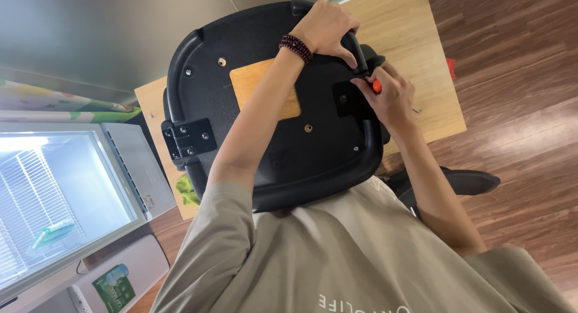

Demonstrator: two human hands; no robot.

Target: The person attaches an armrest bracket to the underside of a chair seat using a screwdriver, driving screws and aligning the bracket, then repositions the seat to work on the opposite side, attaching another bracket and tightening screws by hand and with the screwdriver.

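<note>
Black plastic, the upturned chair seat (271, 138) lay on a wooden table (433, 108) against the person's chest. One bracket (189, 138) sat bolted at its left edge; several screw holes stayed bare. The left hand (325, 27) clamped the far armrest (356, 48), the right hand (391, 96) pinched an orange-handled screwdriver (376, 86) at the right bracket (346, 99). A glass-door fridge (60, 198) stood left.

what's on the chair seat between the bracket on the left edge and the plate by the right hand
In the head view, between the black hinge bracket and the black plate, the left forearm crosses over a bare wooden patch on the seat underside.
</note>
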